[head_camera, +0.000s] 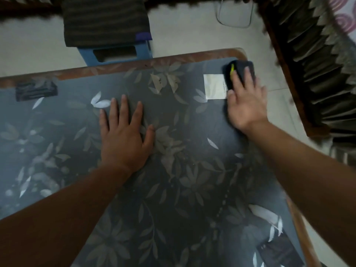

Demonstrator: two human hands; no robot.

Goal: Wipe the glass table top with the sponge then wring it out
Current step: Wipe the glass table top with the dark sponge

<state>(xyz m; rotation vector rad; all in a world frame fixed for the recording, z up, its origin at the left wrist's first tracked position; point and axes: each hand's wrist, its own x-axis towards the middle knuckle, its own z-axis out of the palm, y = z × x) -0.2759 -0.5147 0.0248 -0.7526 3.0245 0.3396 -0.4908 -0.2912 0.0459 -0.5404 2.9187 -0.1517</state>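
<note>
sponge point(238, 71): dark, yellow streak | table top point(173, 170): grey-blue, leaf pattern | stool point(115, 53): blue

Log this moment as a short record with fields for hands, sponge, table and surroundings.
left hand: flat on the glass, fingers spread, holding nothing
right hand: presses on the sponge
sponge: dark, yellow-green streak, at the table's far right corner
table: glass top, leaf pattern, wooden rim
white paper: just left of the sponge
stool: blue, beyond the far edge, striped cloth on top
</note>
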